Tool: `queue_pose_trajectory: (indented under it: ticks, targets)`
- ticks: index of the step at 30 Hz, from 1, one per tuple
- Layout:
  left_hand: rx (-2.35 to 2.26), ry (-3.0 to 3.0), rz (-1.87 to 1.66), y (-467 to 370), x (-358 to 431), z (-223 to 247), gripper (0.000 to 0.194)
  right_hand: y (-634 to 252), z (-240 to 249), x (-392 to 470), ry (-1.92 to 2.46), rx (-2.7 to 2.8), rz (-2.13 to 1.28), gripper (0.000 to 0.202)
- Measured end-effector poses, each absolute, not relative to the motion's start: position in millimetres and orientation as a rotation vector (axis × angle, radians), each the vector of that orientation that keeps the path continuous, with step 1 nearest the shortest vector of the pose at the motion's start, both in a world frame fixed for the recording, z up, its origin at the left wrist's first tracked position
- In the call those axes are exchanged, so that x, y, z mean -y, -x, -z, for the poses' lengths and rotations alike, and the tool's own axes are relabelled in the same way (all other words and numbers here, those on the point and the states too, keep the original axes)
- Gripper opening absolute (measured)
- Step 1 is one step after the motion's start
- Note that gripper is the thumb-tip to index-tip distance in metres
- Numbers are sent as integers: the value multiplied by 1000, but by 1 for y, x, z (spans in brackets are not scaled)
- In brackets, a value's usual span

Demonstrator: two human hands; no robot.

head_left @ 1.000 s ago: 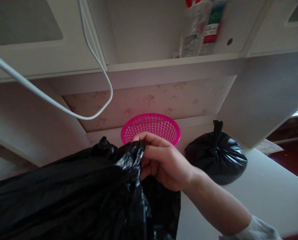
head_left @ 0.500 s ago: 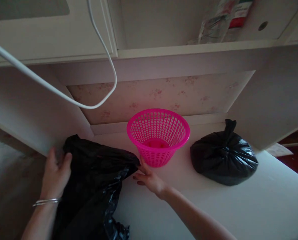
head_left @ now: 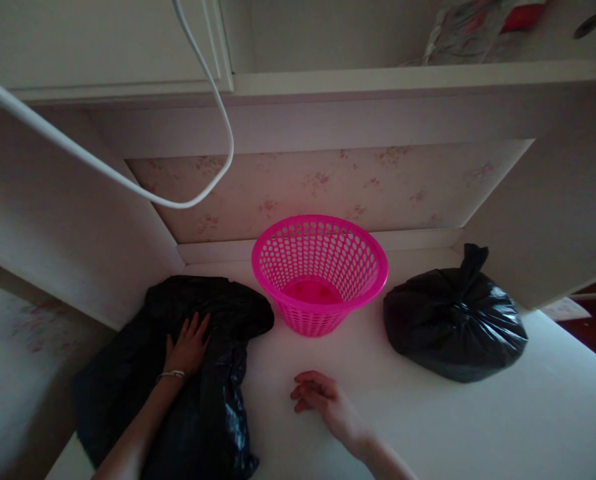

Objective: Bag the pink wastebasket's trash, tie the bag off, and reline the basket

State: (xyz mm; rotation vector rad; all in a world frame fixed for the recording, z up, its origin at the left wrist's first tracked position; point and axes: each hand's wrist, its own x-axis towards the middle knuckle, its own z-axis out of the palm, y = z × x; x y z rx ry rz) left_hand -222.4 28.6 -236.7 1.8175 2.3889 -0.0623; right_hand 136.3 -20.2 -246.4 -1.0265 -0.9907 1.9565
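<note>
A large black plastic bag lies spread out on the left of the white surface. My left hand rests flat on it with fingers spread, a bracelet at the wrist. My right hand hovers over the white surface to the right of the bag, fingers loosely bent and apart, with nothing in them. Just beyond the hands stands a pink perforated plastic basket, upright. Its inside shows only the pink bottom with a few reddish spots.
A tied, filled black bag sits at the right on the white surface. A white cable loops in front at upper left. Above runs a shelf edge with clear plastic packaging on it. Side panels flank the surface.
My left hand has moved right from the bag's left edge onto its top. My right hand has let go of the bag's corner and drawn back toward me. The bag lies flatter.
</note>
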Motion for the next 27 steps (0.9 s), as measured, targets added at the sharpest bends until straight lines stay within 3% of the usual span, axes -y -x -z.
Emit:
queue_pose_trajectory:
  ticks: [9,17,20,24,27]
  targets:
    - [-2429,-1784,-53,237,-96,233,62,-148,240,17,926,765,-1997,42]
    - [-2567,-1903,-410,218,-76,201,70,-150,243,16,879,732,-2017,43]
    - [-2490,-2033,-589,196,-41,185,56,-150,243,16,878,711,-2022,42]
    - [-2179,-1997,-1146,143,18,179,33,-164,226,17,969,775,-2027,39]
    - [-2023,-1984,-1224,99,51,197,21,-197,198,16,1124,969,-1856,38]
